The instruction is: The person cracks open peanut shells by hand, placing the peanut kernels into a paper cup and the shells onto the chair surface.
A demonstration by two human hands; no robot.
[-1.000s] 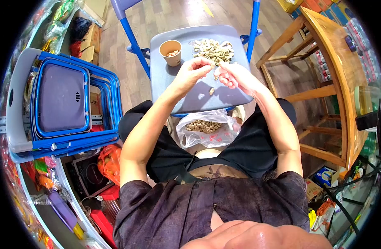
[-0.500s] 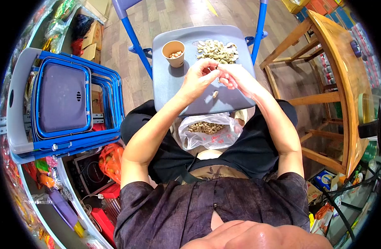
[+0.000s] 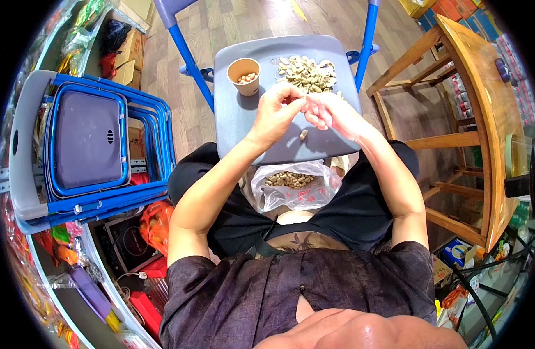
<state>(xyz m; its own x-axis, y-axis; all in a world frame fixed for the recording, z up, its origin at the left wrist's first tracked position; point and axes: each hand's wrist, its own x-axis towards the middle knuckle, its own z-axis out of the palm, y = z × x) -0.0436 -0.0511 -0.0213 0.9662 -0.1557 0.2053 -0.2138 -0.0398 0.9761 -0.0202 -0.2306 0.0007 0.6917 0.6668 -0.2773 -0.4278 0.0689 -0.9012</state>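
My left hand (image 3: 277,113) and my right hand (image 3: 331,113) meet above the front of a grey chair seat (image 3: 273,148). The left thumb and forefinger are pinched together against the curled right fingers; whatever lies between them is too small or hidden to make out. Just beneath, one unshelled peanut (image 3: 303,135) rests on the seat. Behind my right hand spreads a heap of peanut shells (image 3: 308,72), partly covered by the fingers. To the left stands an upright paper cup (image 3: 243,81) with shelled peanuts (image 3: 247,77) inside. A clear plastic bag (image 3: 302,200) of unshelled peanuts (image 3: 291,180) lies between my legs.
Folded blue-framed chairs (image 3: 93,139) lean at the left, beside an orange-red bag (image 3: 156,227) and a black cooktop (image 3: 128,244). A wooden table (image 3: 483,128) stands on the right. Shelves with packaged goods line both sides.
My right fingers have shifted slightly and show more separately below the left fingertips. Both hands stay together over the seat; the cup, bag and lone peanut keep their places.
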